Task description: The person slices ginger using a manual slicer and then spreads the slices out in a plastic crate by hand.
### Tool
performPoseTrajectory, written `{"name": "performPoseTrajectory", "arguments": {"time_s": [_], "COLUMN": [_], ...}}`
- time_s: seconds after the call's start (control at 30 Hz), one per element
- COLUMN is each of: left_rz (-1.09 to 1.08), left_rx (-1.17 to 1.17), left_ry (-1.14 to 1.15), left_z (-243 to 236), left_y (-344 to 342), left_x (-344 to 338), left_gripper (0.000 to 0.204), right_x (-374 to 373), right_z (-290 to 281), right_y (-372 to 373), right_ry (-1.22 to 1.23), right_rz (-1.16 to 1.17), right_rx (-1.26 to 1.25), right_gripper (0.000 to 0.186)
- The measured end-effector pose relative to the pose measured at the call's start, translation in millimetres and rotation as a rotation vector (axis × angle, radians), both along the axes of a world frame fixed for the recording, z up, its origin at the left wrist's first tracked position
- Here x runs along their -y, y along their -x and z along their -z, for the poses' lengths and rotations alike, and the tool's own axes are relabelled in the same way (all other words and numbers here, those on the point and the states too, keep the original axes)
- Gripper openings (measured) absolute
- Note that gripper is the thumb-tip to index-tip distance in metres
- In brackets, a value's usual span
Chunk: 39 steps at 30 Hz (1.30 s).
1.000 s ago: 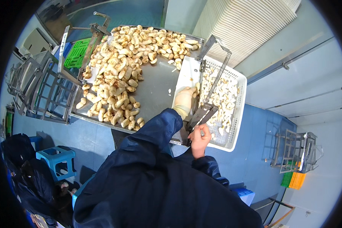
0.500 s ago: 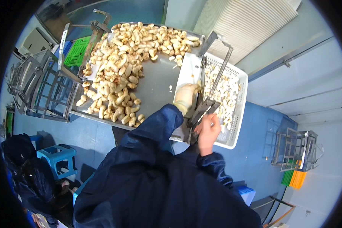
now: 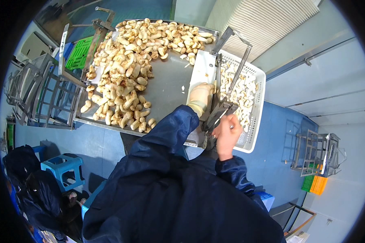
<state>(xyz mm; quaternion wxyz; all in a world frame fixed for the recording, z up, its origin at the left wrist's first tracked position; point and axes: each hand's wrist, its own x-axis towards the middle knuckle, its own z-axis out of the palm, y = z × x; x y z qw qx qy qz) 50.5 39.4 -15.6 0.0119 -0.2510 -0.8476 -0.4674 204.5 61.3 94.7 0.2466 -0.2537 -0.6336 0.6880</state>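
My left hand (image 3: 200, 95), in a pale glove, rests on the white board (image 3: 202, 67) beside the upright dark metal cutter (image 3: 220, 109). Its fingers are bent together against the blade side; whatever they hold is hidden. My bare right hand (image 3: 228, 131) is curled round the handle at the cutter's near end, which its fingers mostly cover. Whole pale-brown mushrooms (image 3: 125, 65) lie heaped on the steel table (image 3: 170, 77) to the left. Beyond the cutter, on its right, cut mushroom pieces (image 3: 243, 91) fill a white perforated basket (image 3: 257, 109).
A second cutter (image 3: 101, 24) stands at the table's left end, near a green crate (image 3: 79, 54) and metal racks (image 3: 48, 93). Blue stools (image 3: 63, 168) and a dark-clothed person (image 3: 36, 190) are at lower left. Corrugated white sheets (image 3: 259, 28) lean behind the basket.
My left hand has shifted slightly nearer and right along the board, with its fingers drawn in. The right hand has moved slightly up and right, staying by the cutter's near end.
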Motion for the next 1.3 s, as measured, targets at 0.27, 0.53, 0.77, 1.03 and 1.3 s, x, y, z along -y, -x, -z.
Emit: {"name": "performPoseTrajectory", "arguments": {"time_s": [0.27, 0.53, 0.77, 1.03, 1.3], "left_rz": [-0.105, 0.006, 0.002, -0.377, -0.106], "left_rx": [0.072, 0.640, -0.352, -0.485, -0.372], "left_ry": [-0.038, -0.454, 0.304, 0.925, 0.734], "left_z": [7, 33, -49, -8, -3], "left_y": [7, 63, 76, 157, 130], "left_x": [-15, -28, 4, 98, 124], "left_gripper": [0.025, 0.024, 0.022, 0.014, 0.020], "right_x": [8, 16, -8, 1, -1], "right_z": [67, 70, 87, 81, 87], "right_y": [-16, -14, -19, -19, -21], "right_ry": [-0.023, -0.085, -0.289, -0.127, -0.163], "right_rz": [0.034, -0.006, -0.004, 0.026, 0.024], "right_rx": [-0.031, -0.090, -0.051, -0.001, -0.029], "right_gripper": [0.026, 0.026, 0.023, 0.023, 0.022]}}
